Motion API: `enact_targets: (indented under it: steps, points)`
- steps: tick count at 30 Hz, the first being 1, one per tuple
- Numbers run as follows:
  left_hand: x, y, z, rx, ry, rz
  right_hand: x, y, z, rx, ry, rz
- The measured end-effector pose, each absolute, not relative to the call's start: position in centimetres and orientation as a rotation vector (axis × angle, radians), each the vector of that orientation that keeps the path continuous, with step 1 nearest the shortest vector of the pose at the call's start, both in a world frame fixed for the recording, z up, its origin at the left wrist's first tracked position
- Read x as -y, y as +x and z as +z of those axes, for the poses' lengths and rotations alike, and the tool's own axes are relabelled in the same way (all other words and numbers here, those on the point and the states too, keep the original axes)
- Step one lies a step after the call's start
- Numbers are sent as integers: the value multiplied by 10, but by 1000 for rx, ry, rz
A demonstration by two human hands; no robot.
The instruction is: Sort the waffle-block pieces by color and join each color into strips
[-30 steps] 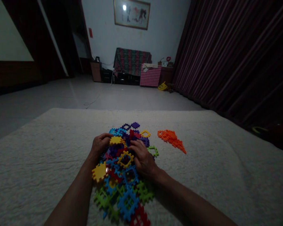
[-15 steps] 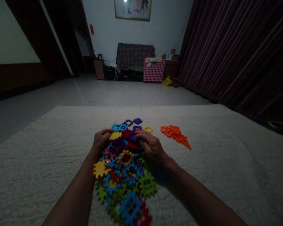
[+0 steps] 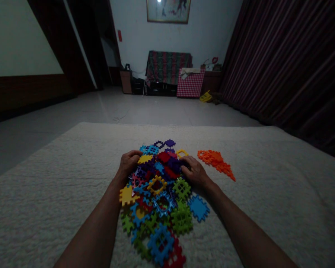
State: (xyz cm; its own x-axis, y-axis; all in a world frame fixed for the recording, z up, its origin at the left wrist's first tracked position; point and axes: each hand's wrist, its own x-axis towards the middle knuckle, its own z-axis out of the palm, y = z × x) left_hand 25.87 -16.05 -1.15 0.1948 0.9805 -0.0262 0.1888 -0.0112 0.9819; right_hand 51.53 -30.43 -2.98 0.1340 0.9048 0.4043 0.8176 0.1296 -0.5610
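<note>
A heap of toothed plastic interlocking tiles (image 3: 163,204) in several colours lies on the pale quilted cover. At the heap's far left edge my left hand (image 3: 129,163) has its fingers curled beside a solid yellow tile (image 3: 145,159); what they press on is hidden. On the right side my right hand (image 3: 195,170) bends its fingers over a purple tile (image 3: 173,163), with red tiles (image 3: 164,156) close by. Nearer my right forearm lies a solid blue tile (image 3: 198,207), next to green window tiles (image 3: 181,219).
A separate pile of orange tiles (image 3: 216,162) sits to the right of the heap. Beyond the cover's far edge (image 3: 173,125) are a tiled floor (image 3: 162,109), a cloth-draped cabinet (image 3: 169,67) and a dark curtain (image 3: 270,63).
The view has turned a little left, so everything sits further right. My right hand has moved slightly away from the heap's middle, showing more purple and red tiles. The blue tile is now clearly visible.
</note>
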Motion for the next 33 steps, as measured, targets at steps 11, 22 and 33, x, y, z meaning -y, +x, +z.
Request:
enact_targets:
  steps: [11, 22, 33]
  points:
    - [158, 259, -15, -1175, 1414, 977, 313, 515, -16, 1558, -1719, 67]
    - [155, 259, -19, -1183, 1415, 967, 307, 469, 4, 2124, -1510, 160]
    - [153, 259, -23, -1169, 1407, 982, 309, 496, -3, 1977, -1802, 44]
